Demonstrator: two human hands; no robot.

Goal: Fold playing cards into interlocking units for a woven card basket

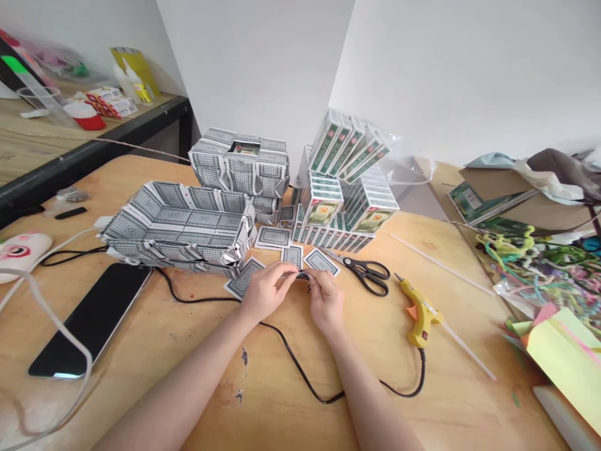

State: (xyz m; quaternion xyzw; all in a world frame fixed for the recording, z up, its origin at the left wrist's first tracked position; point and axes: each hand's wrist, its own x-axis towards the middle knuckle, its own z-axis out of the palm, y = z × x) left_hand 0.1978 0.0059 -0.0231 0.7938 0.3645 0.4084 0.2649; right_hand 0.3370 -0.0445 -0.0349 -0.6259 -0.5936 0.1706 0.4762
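Note:
My left hand (267,290) and my right hand (327,300) meet over the table, thumbs and fingers pinched on a small curved playing card (303,275), its face mostly hidden by the fingers. Several loose playing cards (273,237) with patterned backs lie just beyond and beside the hands. Left of them stands an open tray-like box (188,220) built of folded cards. Behind it is a second folded-card piece (270,172) with a gap in its top. Black-handled scissors (369,273) and a yellow glue gun (420,313) rest to the right of my right hand.
Stacked card decks (323,203) stand at the back centre. The black cable (300,369) runs under my forearms. A phone (91,319) and a mouse (23,254) lie left. Clear glue sticks (441,264), tangled yarn (554,269) and coloured paper (563,341) are at right.

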